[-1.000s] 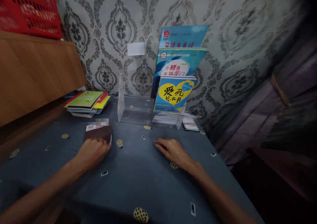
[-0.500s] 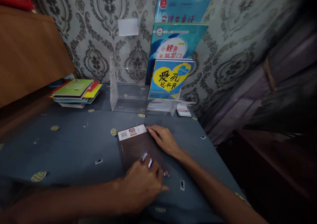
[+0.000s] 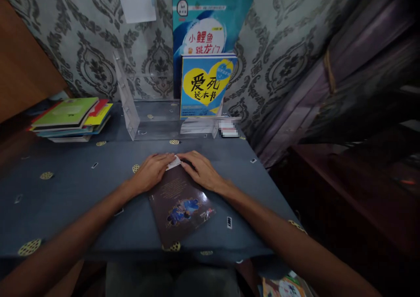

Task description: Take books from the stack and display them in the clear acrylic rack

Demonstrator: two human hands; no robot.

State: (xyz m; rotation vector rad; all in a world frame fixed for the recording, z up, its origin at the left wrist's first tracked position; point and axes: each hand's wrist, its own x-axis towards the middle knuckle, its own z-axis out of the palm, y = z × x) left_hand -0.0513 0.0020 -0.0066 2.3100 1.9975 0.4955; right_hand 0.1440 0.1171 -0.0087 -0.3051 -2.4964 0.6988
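A dark brown book (image 3: 173, 196) lies flat on the blue patterned tablecloth (image 3: 121, 240), with blue figures on its cover and a white strip at its far end. My left hand (image 3: 152, 171) rests over the far left corner, its fingers extended and partly covering the strip. Over the far right corner lies my right hand (image 3: 199, 169), palm down with fingers stretched out. Both hands touch the book without lifting it.
Behind the hands, a clear acrylic rack (image 3: 129, 109) holds upright picture books (image 3: 206, 87) at its right side. A stack of books (image 3: 70, 115) sits at the back left. Another book (image 3: 284, 287) shows below the table's front edge.
My left hand has moved from the near part of the book to its far left corner, uncovering the blue figures. My right hand stays at the far right corner. The camera view has shifted.
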